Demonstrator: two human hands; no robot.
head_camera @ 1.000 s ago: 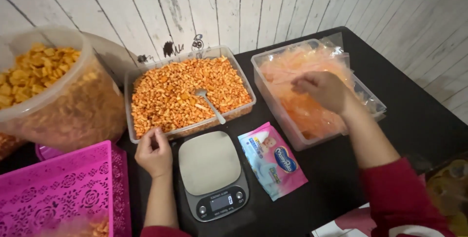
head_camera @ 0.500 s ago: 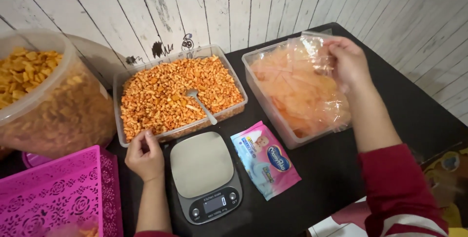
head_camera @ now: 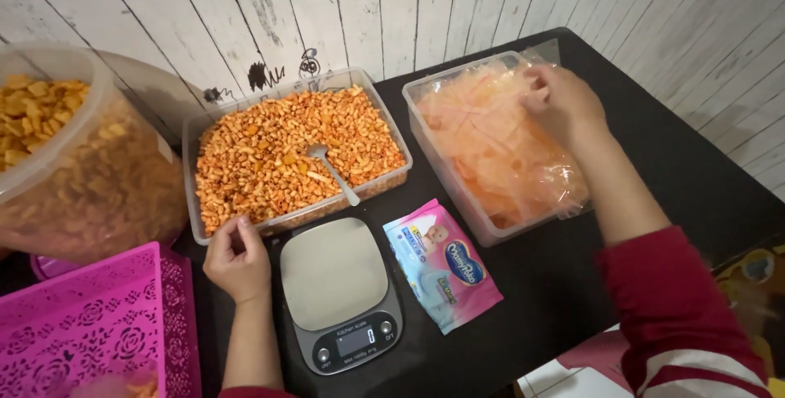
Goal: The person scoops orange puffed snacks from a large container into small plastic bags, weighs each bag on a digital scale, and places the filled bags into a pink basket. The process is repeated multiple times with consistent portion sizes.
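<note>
Single head-worn view, looking steeply down and forward at the black worktop (head_camera: 523, 316), close range; white wooden plank wall (head_camera: 392, 5) fills the top; both forearms enter from the bottom edge.

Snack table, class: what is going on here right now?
A person's right hand reaches into a clear tub of plastic bags. The left hand rests at the front rim of a tray of orange snacks with a spoon in it. A kitchen scale sits bare between them.
</note>
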